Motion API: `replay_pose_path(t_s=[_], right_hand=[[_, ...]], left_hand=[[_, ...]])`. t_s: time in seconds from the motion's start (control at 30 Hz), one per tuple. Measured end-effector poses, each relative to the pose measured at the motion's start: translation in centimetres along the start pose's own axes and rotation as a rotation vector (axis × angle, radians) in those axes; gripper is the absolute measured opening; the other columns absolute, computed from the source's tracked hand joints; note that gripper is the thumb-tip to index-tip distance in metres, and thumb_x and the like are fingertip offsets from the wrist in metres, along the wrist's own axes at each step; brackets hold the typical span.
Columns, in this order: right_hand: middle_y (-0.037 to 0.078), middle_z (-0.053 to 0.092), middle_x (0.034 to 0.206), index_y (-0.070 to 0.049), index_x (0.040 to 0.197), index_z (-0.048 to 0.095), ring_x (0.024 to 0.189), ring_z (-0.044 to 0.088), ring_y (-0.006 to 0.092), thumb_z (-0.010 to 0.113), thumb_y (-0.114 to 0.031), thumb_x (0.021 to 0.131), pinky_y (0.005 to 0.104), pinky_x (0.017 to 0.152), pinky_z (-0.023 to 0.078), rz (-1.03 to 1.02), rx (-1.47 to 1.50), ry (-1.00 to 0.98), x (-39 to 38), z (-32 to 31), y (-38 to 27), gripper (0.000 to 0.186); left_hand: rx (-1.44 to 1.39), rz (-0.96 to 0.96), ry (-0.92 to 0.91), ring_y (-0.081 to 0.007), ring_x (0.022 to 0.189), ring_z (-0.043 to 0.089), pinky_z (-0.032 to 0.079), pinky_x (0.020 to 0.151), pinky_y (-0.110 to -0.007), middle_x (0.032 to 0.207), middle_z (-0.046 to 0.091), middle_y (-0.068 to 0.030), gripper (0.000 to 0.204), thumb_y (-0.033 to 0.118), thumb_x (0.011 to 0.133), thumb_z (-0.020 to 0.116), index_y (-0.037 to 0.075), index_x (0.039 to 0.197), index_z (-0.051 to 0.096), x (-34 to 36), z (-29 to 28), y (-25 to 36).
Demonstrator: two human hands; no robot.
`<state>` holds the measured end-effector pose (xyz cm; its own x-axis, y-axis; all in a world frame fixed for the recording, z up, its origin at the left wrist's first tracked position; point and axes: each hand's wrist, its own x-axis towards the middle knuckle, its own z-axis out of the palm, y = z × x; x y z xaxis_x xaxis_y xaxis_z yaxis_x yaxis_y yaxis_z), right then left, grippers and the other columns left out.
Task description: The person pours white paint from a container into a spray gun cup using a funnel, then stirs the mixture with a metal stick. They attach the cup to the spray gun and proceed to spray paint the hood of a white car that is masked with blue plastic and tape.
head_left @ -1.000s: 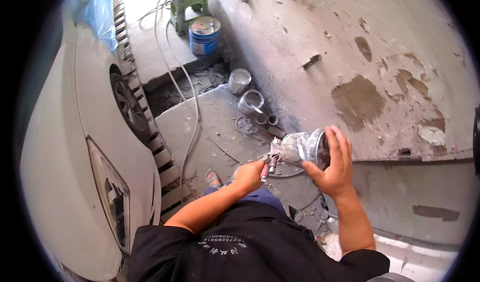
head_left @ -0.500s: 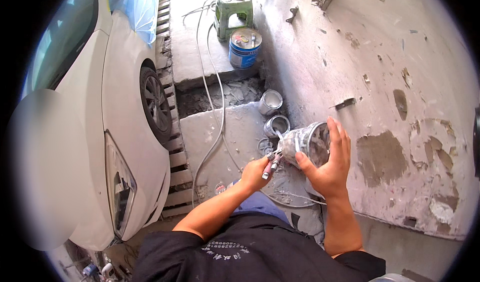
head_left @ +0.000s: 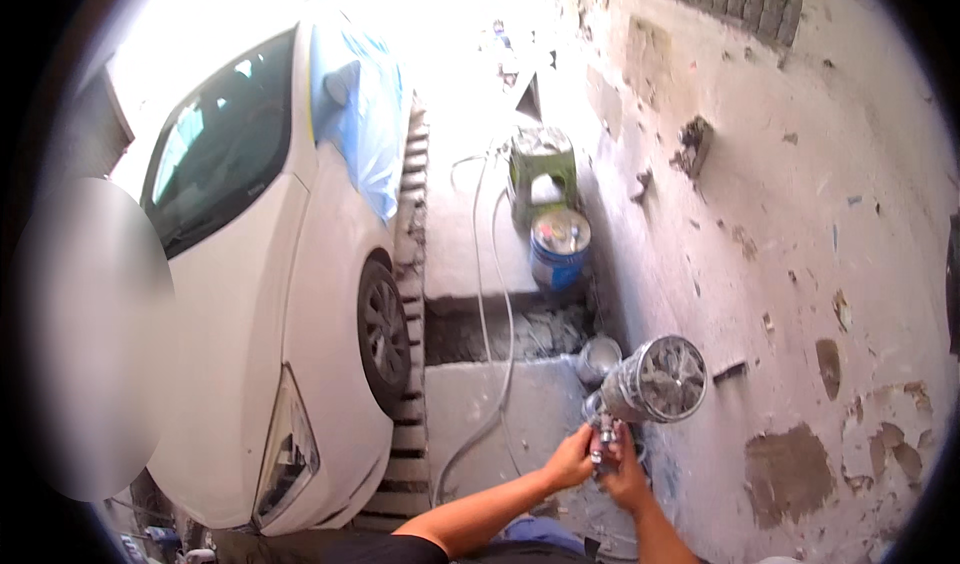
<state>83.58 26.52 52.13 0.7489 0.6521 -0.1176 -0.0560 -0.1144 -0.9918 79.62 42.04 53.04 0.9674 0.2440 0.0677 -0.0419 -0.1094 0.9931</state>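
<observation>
In front of me I hold up a paint spray gun [head_left: 607, 430] with a large, paint-stained metal cup [head_left: 672, 379] on top. The cup's round end tilts up toward me. My left hand [head_left: 570, 462] is closed at the left side of the gun's handle. From the right, my right hand [head_left: 627, 479] has its fingers curled against the same handle, just under the cup. The two hands nearly meet, and the handle is mostly covered by the fingers. Behind the cup, a small paint tin [head_left: 599, 359] stands on the floor.
A white car [head_left: 250, 294] with blue plastic film [head_left: 365, 124] on it stands at the left, beside a floor grating [head_left: 405, 439]. A pale hose [head_left: 495, 404] runs along the floor to a green stool [head_left: 542, 176] and a blue bucket [head_left: 560, 254]. A stained, chipped wall [head_left: 720, 264] rises at the right.
My right hand has left the cup and dropped to the gun's handle beside my left. The gun has moved right and downward in the picture, and the view has tilted up toward the far end.
</observation>
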Motion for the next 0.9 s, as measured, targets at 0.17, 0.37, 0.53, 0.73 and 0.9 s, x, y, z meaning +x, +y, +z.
replay_pose_path(t_s=[0.17, 0.37, 0.53, 0.73, 0.9], right_hand=[[0.021, 0.049, 0.122, -0.003, 0.134, 0.031, 0.113, 0.05, 0.0345, 0.061, -0.017, 0.078, 0.0401, 0.093, 0.041, -0.272, -0.472, 0.203, 3.2, 4.0, -3.5, 0.064], [0.021, 0.056, 0.099, -0.002, 0.115, 0.044, 0.09, 0.058, 0.039, 0.057, -0.024, 0.081, 0.0421, 0.079, 0.047, -0.167, -0.531, 0.315, 6.2, 5.1, -5.1, 0.042], [0.015, 0.063, 0.097, -0.007, 0.124, 0.044, 0.085, 0.062, 0.0291, 0.057, -0.02, 0.083, 0.0376, 0.076, 0.048, -0.054, -0.289, 0.485, 9.3, 7.1, -0.8, 0.045], [0.006, 0.061, 0.084, -0.005, 0.122, 0.048, 0.052, 0.058, 0.0114, 0.06, -0.023, 0.085, 0.0282, 0.049, 0.049, 0.253, -0.076, 0.614, 12.7, 12.1, 7.0, 0.043], [0.007, 0.06, 0.074, -0.004, 0.108, 0.053, 0.046, 0.057, 0.014, 0.059, -0.026, 0.088, 0.028, 0.045, 0.047, 0.304, -0.221, 0.644, 16.3, 14.3, 11.5, 0.031]], left_hand=[[-0.249, -0.054, -0.165, -0.0166, 0.09, 0.049, 0.041, 0.084, -0.032, 0.092, 0.053, -0.0098, 0.026, 0.011, 0.08, 0.045, 0.001, 0.104, 0.047, 0.7, -1.4, -2.5], [-0.313, -0.067, -0.346, -0.0216, 0.102, 0.049, 0.037, 0.092, -0.032, 0.107, 0.051, -0.0111, 0.034, 0.012, 0.08, 0.042, 0.001, 0.111, 0.05, 2.6, -3.3, -4.2], [0.402, 0.121, -0.493, -0.0344, 0.115, 0.047, 0.039, 0.096, -0.041, 0.125, 0.048, -0.0183, 0.037, 0.029, 0.091, 0.044, 0.005, 0.117, 0.055, 5.4, -9.3, -0.6], [0.391, -0.196, -0.36, -0.0365, 0.103, 0.055, 0.043, 0.088, -0.039, 0.109, 0.056, -0.0221, 0.044, 0.032, 0.092, 0.048, -0.003, 0.118, 0.053, 1.1, -18.4, -7.9], [0.395, -0.412, -0.297, -0.0336, 0.098, 0.06, 0.047, 0.085, -0.038, 0.11, 0.059, -0.0205, 0.04, 0.031, 0.089, 0.052, 0.001, 0.115, 0.057, -7.1, -25.1, -15.2]])
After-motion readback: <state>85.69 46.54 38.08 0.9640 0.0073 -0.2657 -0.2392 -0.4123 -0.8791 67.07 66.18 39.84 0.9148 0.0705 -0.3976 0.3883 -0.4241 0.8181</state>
